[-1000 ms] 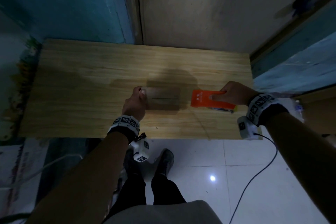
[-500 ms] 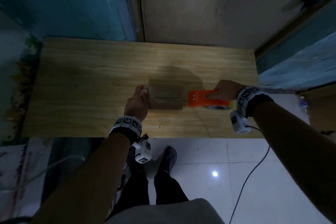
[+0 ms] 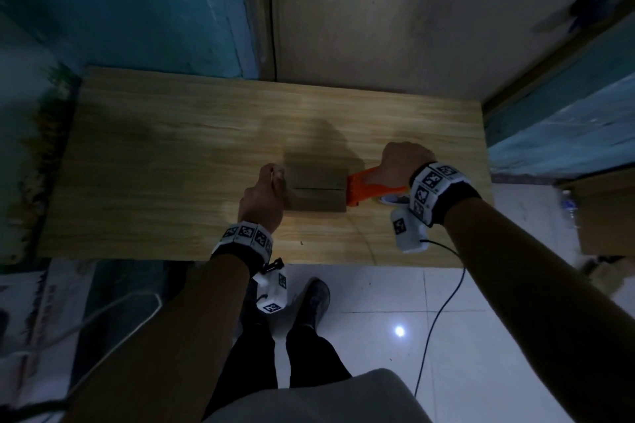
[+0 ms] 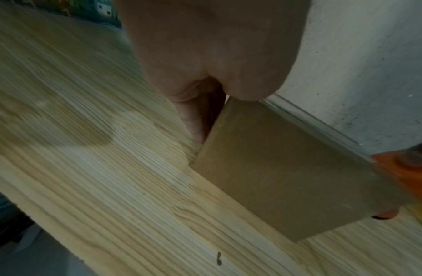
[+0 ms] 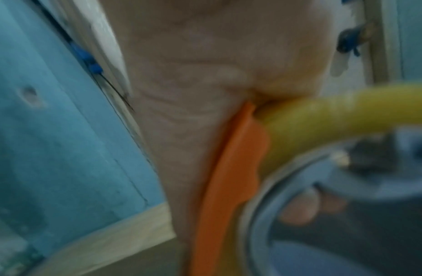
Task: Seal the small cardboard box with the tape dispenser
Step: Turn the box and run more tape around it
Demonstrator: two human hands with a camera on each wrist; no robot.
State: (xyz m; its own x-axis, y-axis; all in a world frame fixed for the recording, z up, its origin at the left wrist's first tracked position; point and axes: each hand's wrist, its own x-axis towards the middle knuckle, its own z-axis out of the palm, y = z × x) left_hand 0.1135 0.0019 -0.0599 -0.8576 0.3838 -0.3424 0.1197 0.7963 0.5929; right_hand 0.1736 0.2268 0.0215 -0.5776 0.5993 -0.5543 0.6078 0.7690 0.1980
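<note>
A small brown cardboard box (image 3: 318,187) lies near the middle of the wooden table (image 3: 154,165), its top flaps meeting in a dark seam. My left hand (image 3: 264,196) grips the box's left end; in the left wrist view a finger (image 4: 193,121) runs down the side of the box (image 4: 288,177). My right hand (image 3: 402,165) grips the orange tape dispenser (image 3: 367,187), whose front edge touches the box's right end. In the blurred right wrist view the right hand (image 5: 205,93) holds the dispenser (image 5: 229,177) beside the yellowish tape roll (image 5: 323,115).
The table's far edge meets a beige wall (image 3: 378,27) and a blue wall (image 3: 137,3). A cable (image 3: 443,295) hangs from my right wrist over the white tiled floor. A cardboard carton (image 3: 604,216) stands on the floor at the right. My shoes (image 3: 312,302) are below the table's front edge.
My right hand has carried the dispenser left, from apart from the box to its right end, and turned it more on edge. The left hand and the box have stayed put.
</note>
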